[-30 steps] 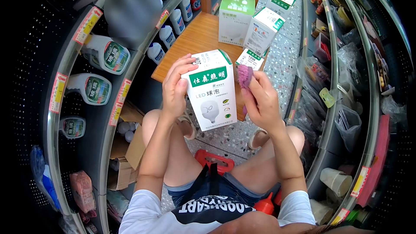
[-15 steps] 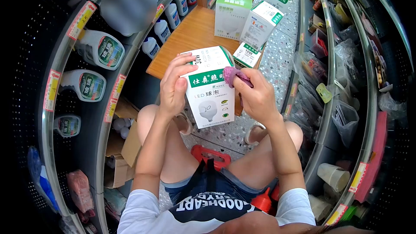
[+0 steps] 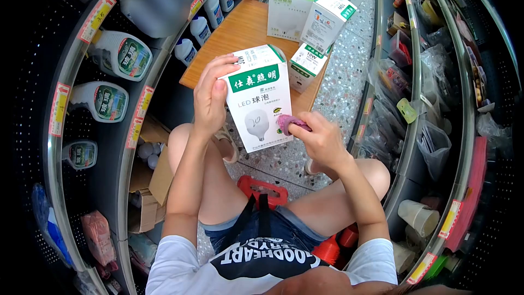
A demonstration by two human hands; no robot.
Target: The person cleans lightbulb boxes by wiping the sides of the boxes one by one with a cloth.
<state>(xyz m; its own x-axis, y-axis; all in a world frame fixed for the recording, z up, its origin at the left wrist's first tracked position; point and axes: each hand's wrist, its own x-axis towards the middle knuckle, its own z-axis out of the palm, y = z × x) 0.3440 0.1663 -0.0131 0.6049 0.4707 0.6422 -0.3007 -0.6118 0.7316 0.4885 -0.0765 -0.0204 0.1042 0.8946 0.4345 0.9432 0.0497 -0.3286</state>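
Note:
A white and green LED bulb box is tilted up in front of me, its printed front with a bulb picture facing me. My left hand grips its left side, fingers over the top edge and thumb on the front. Pinched in my right hand is a purple cloth, pressed against the lower right part of the box front. Behind the box, a smaller 10W bulb box rests on the wooden chair.
More bulb boxes, one green-topped and one white, stand on the chair. Shelves with spray bottles run along the left. Bagged goods fill the right shelves. A red plastic stool is beneath me.
My right hand has moved the cloth down the box's right edge, from near the top to the lower front. The view has shifted slightly; my left hand keeps its hold.

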